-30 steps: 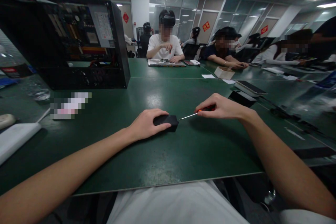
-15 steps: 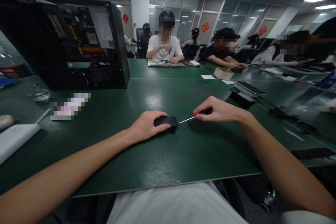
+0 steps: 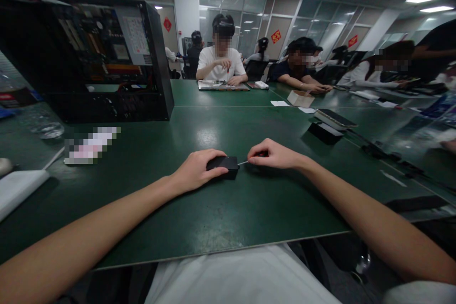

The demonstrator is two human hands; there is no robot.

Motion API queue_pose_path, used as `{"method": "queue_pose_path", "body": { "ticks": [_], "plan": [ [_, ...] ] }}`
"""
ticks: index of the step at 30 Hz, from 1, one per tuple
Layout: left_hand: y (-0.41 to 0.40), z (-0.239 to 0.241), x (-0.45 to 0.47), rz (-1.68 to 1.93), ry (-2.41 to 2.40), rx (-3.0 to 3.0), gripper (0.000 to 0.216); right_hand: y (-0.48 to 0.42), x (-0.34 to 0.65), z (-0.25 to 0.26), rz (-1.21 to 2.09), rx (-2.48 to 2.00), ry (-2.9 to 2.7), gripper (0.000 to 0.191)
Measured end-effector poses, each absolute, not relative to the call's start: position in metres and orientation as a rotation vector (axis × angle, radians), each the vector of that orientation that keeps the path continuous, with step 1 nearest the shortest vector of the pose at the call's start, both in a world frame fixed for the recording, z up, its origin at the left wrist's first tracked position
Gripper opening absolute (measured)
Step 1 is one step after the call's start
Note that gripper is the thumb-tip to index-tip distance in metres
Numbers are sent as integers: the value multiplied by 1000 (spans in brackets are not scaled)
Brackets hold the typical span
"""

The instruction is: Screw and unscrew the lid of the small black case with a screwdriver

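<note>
A small black box (image 3: 231, 163) lies on the green tabletop in front of me. My left hand (image 3: 195, 169) is closed around its left part, thumb along the near side and fingers over the far side. Right of the box, my right hand (image 3: 277, 154) pinches a screwdriver (image 3: 243, 163) with a red and black handle. Its thin metal shaft points left and meets the right end of the box. Whether the tip is inside the box or just against it, I cannot tell. Most of the handle is hidden by my fingers.
An open black computer case (image 3: 156, 99) stands at the left. Nearer are a clear plastic bottle (image 3: 42, 121) and a white flat device (image 3: 21, 190) with a cable. At the right lies a dark notebook (image 3: 337, 118). A co-worker (image 3: 223, 64) sits opposite.
My right hand has moved left with the screwdriver, closer to the box, and less of the shaft shows. My left hand keeps its hold on the box.
</note>
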State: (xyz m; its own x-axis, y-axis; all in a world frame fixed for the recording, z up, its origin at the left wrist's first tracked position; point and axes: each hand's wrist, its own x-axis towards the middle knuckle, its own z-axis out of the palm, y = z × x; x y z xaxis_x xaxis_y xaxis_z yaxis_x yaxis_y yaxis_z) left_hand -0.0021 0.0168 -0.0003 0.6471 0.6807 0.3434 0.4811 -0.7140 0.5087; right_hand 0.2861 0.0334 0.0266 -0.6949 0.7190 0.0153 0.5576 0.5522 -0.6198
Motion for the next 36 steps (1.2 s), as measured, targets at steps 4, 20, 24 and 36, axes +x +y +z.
{"method": "queue_pose_path", "body": {
  "ticks": [4,20,24,36],
  "plan": [
    [17,-3,-2,771,919,2461,39,30,274,16,848,-1003,-2481,42],
    [31,13,-28,558,840,2150,49,34,277,14,172,-806,-2722,40],
    [28,8,-22,612,851,2132,50,40,282,13,62,-858,-2737,42],
    [23,7,-16,643,826,2167,50,32,281,17,32,-830,-2734,38]
  ]
}}
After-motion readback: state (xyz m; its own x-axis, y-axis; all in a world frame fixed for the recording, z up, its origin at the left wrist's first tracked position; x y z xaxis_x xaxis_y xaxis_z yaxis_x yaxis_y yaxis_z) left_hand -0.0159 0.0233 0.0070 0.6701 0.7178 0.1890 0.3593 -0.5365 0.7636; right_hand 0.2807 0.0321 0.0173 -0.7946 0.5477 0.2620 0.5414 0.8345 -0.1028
